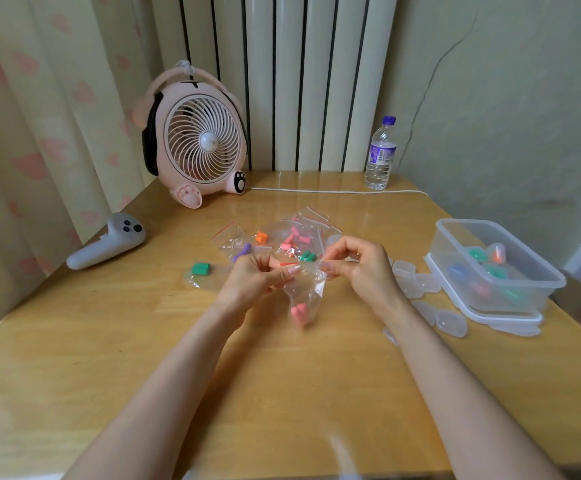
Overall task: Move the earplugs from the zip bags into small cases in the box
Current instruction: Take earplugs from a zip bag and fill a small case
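Earplugs, pink, sit in zip bag above wooden tabletop, radiator behind. Left hand and right hand both pinch the bag's top.

White ribbed radiator at centre. Left of it: cream curtain, pink hearts. Right: pale cracked wall. In front: glossy wooden table.
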Action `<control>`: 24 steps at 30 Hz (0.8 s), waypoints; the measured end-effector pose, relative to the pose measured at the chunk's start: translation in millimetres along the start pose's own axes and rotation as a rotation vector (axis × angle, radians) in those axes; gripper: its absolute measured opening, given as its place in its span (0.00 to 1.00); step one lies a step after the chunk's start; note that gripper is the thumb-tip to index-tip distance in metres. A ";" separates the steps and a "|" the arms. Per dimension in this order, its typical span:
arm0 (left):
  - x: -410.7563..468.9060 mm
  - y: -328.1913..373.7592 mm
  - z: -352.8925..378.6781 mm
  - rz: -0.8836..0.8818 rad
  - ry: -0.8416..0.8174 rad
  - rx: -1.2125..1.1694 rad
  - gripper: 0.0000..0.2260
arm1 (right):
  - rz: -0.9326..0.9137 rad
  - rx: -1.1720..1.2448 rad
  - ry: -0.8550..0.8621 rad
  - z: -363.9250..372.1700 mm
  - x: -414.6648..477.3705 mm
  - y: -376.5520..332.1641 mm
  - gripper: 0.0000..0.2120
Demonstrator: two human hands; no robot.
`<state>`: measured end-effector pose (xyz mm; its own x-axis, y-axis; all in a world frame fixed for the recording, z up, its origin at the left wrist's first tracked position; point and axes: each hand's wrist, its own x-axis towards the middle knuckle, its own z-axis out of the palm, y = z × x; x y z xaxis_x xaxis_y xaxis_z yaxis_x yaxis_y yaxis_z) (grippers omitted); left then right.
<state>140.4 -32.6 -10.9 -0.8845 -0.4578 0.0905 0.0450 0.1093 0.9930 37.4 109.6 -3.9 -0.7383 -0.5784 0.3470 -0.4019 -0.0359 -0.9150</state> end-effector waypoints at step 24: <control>1.0 -3.4 -2.6 0.253 -0.104 0.176 0.04 | 0.084 -0.020 -0.213 -0.2 -2.2 3.0 0.05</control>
<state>140.6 -35.7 -14.0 -0.8984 -0.3051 0.3160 0.1968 0.3634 0.9106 37.7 110.9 -7.4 -0.6397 -0.7374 0.2165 -0.3562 0.0348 -0.9338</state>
